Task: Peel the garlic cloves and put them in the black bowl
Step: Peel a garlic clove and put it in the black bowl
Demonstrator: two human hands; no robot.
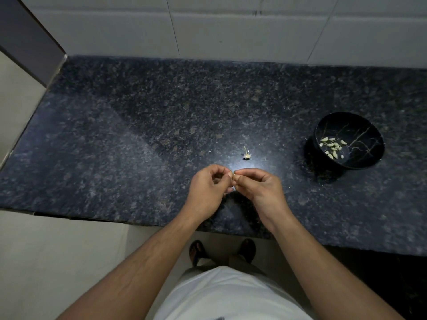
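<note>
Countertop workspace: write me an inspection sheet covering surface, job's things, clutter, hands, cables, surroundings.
Surface: dark speckled stone countertop, glare patch at centre.
Job's things: black bowl at right, tilted, holding peeled garlic cloves; one garlic clove pinched between both hands.
Clutter: garlic stem beyond the hands; tiny skin flecks nearby.
Hands: left hand and right hand meet fingertip to fingertip on the clove.
Cables: nothing seen.
Surroundings: white tiled wall behind; pale floor and sandalled feet below.

A dark speckled desk [138, 125] is backed by white wall tiles [231, 31]; pale floor [57, 262] is seen below.
</note>
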